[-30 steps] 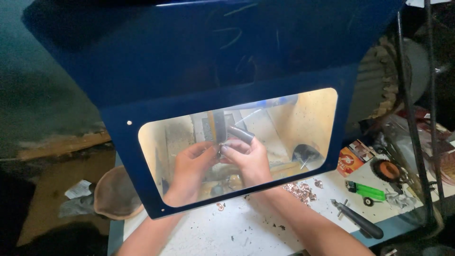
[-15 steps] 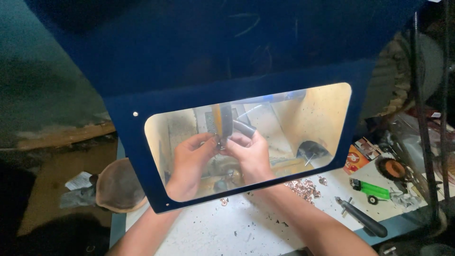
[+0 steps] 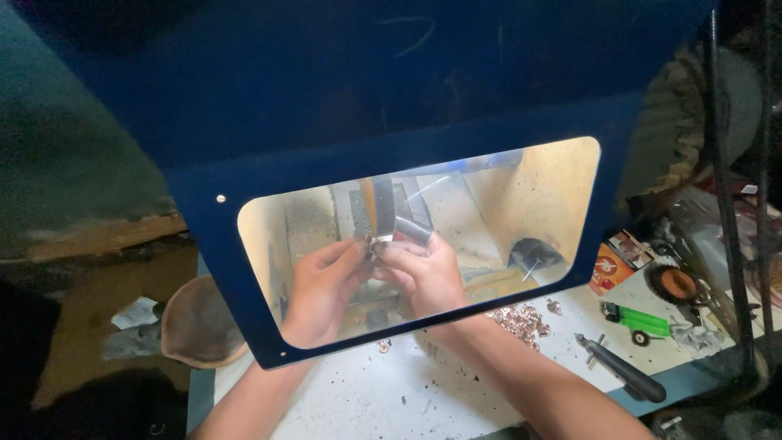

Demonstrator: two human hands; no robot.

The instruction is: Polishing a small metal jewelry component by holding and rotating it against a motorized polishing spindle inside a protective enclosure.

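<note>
Barely shifted, both hands, left (image 3: 322, 292) and right (image 3: 423, 273), still pinch a small metal piece (image 3: 376, 243) behind the blue guard's window (image 3: 521, 187).

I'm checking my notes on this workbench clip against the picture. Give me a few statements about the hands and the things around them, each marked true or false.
1. Both hands are seen through the clear window of a blue guard. True.
2. The left hand and right hand meet at a small part under an upright metal piece. True.
3. A green tool lies inside the guard, between the hands. False: it lies outside, on the white table to the right.
4. A heap of small copper-coloured bits lies on the table beside the right forearm. True.
5. The black-handled tool is held in the right hand. False: it lies on the table near the edge, untouched.
</note>
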